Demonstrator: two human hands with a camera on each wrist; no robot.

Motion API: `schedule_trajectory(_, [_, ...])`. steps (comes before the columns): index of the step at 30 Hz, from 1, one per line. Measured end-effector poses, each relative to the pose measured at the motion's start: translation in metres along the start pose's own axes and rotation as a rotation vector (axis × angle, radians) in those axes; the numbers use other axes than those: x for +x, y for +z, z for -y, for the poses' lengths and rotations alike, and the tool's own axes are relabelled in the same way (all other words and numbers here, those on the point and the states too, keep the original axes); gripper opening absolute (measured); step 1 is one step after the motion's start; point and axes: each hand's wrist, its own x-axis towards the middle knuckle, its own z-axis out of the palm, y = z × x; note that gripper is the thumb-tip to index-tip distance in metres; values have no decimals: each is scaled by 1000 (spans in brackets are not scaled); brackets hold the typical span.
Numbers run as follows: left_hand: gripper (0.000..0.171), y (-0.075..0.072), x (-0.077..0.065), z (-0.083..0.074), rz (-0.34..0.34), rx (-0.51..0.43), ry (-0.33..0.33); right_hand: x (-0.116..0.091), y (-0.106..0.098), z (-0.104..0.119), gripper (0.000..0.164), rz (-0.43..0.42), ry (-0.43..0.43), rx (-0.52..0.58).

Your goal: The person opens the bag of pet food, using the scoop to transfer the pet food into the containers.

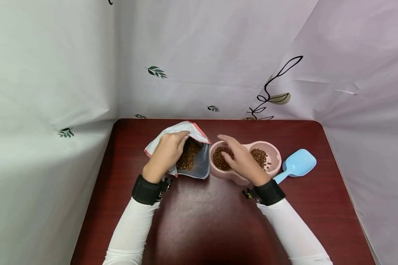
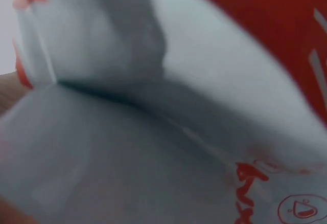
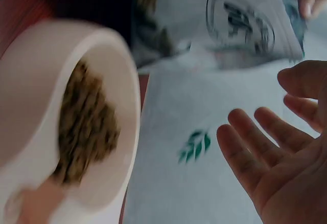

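Note:
My left hand grips the upper edge of a white and red foil bag, which lies with its mouth toward the right. Brown kibble shows inside the bag, whose printed surface fills the left wrist view. A pink double pet bowl stands against the bag's mouth, with kibble in both hollows. Over the left hollow hovers my right hand, holding nothing. In the right wrist view its fingers are spread and apart from both bowl and bag.
A light-blue scoop lies to the right of the bowl, its handle partly hidden behind the right wrist. The dark red table meets a white patterned cloth at its back edge.

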Motion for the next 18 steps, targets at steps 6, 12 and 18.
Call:
schedule_trajectory(6, [24,2,1,1,2,-3,-9,23,21,11,58,27,-99,-80])
schedule_trajectory(12, [24,3,1,2,-6,-13,-25,28,30,14,51,-57,-192,-174])
schedule_trajectory(18, [24,3,-2,4,-3,-32,-47,27,34,13,49,-87,-204,-164])
